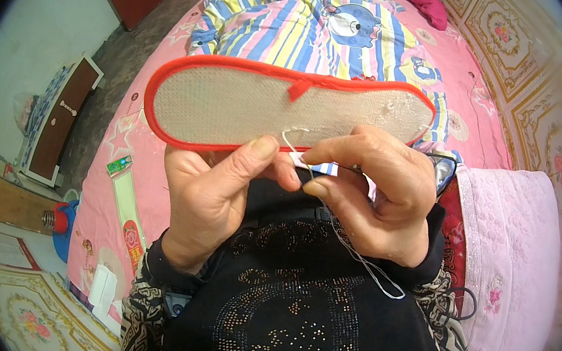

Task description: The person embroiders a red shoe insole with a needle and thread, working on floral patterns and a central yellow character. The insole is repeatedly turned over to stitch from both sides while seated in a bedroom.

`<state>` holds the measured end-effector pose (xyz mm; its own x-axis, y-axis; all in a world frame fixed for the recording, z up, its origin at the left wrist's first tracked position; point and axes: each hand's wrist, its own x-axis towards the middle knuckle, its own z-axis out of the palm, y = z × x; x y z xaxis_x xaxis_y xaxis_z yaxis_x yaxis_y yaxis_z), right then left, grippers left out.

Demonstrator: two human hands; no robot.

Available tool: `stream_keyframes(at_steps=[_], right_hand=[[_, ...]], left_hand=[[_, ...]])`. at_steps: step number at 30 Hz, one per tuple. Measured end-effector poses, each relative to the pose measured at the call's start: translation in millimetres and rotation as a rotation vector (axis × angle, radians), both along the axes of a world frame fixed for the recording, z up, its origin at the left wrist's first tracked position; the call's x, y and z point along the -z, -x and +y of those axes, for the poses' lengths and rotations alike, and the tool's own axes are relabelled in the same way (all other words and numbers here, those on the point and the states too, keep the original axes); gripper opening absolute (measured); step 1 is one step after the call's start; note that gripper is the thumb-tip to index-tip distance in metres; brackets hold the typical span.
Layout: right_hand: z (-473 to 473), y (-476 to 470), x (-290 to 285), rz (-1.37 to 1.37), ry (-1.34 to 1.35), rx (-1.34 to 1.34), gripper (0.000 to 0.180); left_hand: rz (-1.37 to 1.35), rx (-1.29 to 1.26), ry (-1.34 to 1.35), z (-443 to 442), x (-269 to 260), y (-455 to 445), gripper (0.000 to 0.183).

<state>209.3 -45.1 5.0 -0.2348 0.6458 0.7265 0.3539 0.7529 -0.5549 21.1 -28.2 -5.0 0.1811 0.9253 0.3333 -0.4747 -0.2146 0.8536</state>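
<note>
An insole [216,102] of pale mesh with a red bound edge is held up level in front of me, its toe and heel to the left and right. My left hand [221,189] grips its lower edge, thumb on the mesh face and fingers behind. A short red tab [299,90] lies over the upper edge. White thread [293,143] comes off the mesh near the lower edge. My right hand [379,187] has thumb and index finger at this thread, just below the insole. A thread loop [383,287] hangs below that hand; whether a needle is there is hidden.
Beyond the insole spreads a bed with a pink sheet [137,100] and a striped quilt [278,22]. A long clear package [125,198] lies at left. A pink pillow [509,245] is at right, beside a patterned wall panel [503,34]. A dark cord [472,307] loops by my right sleeve.
</note>
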Motion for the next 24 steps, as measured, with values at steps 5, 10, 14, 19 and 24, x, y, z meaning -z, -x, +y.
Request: stream_keyframes(at_steps=[5, 10, 14, 19, 24], right_hand=[[-0.5, -6.7, 5.4, 0.028, 0.018, 0.006, 0.012], [3.0, -11.5, 7.6, 0.070, 0.125, -0.009, 0.011], [5.2, -16.4, 7.9, 0.360, 0.440, -0.132, 0.010], [8.8, -21.4, 11.5, 0.898, 0.738, -0.598, 0.023], [9.0, -23.4, 9.9, 0.906, 0.779, -0.583, 0.020]], left_hand=[[0.010, -0.013, 0.049, 2.1, -1.8, 7.4, 0.024], [0.007, -0.039, -0.008, 4.8, 0.7, 4.6, 0.024], [0.101, -0.092, -0.273, 13.5, 2.1, 0.8, 0.009], [0.395, -0.411, -0.831, 25.8, 4.8, 1.9, 0.033], [0.563, -0.392, -1.062, 15.9, 1.0, 5.4, 0.037]])
